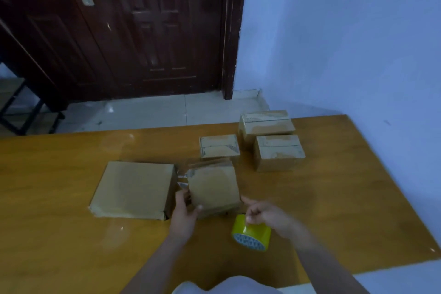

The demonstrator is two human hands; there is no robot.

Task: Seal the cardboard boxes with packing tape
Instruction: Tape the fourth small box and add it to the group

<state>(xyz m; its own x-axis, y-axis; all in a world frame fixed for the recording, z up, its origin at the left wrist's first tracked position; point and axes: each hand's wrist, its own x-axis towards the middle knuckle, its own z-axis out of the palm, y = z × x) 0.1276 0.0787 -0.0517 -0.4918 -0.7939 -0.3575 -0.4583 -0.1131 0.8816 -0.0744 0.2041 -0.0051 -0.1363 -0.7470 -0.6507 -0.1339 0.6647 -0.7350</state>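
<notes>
Small cardboard box (213, 188) sitting mid-table, tilted up a bit, with clear tape strands (182, 175) trailing off its left edge toward the flat box. Left hand (185, 210) gripping its near-left corner, thumb on the top face, fingers curled round the side. Right hand (265, 216) at about 4 o'clock from that box, forefinger reaching to its near-right corner, other fingers curled over the top of the yellow packing tape roll (251, 233); looks like a hold on the roll, though a bit blurry. Roll lying on its side on the orange wooden table (71, 222), core facing the camera, just beside the small box at 5 o'clock.

Big flat cardboard box (133, 188) at 9 o'clock, right next to the small one. Three more small boxes with tape on top, clustered at 1 o'clock: one (219, 147) just behind the held box, two more (266, 124) (279, 151) to its right. Dark wooden door (143, 26) and blue wall (346, 31) behind.
</notes>
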